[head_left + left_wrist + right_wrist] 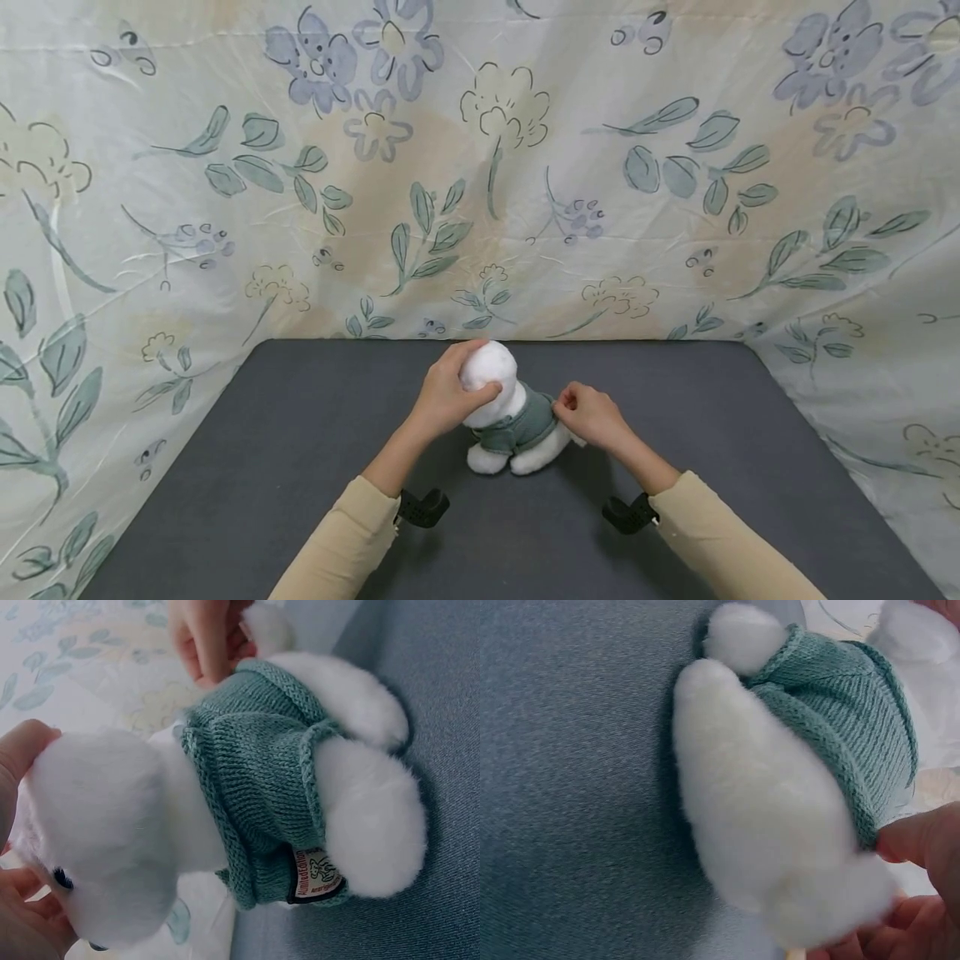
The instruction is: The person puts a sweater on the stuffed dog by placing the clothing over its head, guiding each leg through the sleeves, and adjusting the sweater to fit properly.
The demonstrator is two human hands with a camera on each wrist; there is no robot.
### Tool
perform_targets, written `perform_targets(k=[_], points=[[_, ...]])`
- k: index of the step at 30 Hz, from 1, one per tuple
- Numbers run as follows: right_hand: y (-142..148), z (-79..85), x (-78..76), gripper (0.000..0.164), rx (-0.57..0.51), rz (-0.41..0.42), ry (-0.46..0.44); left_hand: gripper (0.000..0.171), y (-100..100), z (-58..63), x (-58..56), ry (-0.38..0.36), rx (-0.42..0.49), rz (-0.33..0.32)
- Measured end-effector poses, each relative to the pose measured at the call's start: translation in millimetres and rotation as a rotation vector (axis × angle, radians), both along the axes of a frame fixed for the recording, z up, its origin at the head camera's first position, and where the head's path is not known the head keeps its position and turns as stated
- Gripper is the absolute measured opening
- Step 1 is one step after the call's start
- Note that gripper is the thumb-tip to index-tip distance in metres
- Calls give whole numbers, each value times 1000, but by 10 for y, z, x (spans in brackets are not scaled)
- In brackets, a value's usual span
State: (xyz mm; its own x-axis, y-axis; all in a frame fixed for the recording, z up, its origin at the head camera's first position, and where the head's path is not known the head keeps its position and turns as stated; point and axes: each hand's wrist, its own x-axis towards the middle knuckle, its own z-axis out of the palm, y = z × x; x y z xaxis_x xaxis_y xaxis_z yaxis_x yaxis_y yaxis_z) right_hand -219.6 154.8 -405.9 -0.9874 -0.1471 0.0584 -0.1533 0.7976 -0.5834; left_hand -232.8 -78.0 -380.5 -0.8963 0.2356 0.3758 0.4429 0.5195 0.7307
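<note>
A white plush toy dog (487,458) in a green knitted sweater (528,423) sits on the dark table, its head toward the left. My left hand (450,390) grips the head, thumb on one side and fingers round the other; in the left wrist view a black eye (63,878) shows beside the fingers. My right hand (592,415) pinches the sweater's rear hem at the toy's back, near the white tail (832,900). A patch with printed words (315,874) is sewn on the sweater's side.
The dark grey table (300,467) spreads around the toy. A flowered cloth (525,167) hangs behind the table and down both sides. Black wrist mounts (423,508) sit at both sleeve cuffs.
</note>
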Motion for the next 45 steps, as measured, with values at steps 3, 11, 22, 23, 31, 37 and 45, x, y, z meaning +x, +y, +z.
perform_targets(k=[3,11,22,23,31,37,45], points=[[-56,22,-25,10,11,33,121,58,2,-7,-1,5,0,-3],[-168,17,-62,16,49,312,421,57,11,0,12,12,1,-17],[-159,-35,-99,12,41,380,475,58,29,17,11,18,-7,-16],[-167,-34,-102,12,43,378,491,58,30,16,10,21,-9,-17],[-290,-4,-128,8,29,323,570,57,36,9,9,46,-6,-26],[-320,-41,-150,8,-14,285,503,57,40,13,14,44,-8,-19],[-260,28,-122,13,-86,295,342,57,38,2,16,20,-12,-13]])
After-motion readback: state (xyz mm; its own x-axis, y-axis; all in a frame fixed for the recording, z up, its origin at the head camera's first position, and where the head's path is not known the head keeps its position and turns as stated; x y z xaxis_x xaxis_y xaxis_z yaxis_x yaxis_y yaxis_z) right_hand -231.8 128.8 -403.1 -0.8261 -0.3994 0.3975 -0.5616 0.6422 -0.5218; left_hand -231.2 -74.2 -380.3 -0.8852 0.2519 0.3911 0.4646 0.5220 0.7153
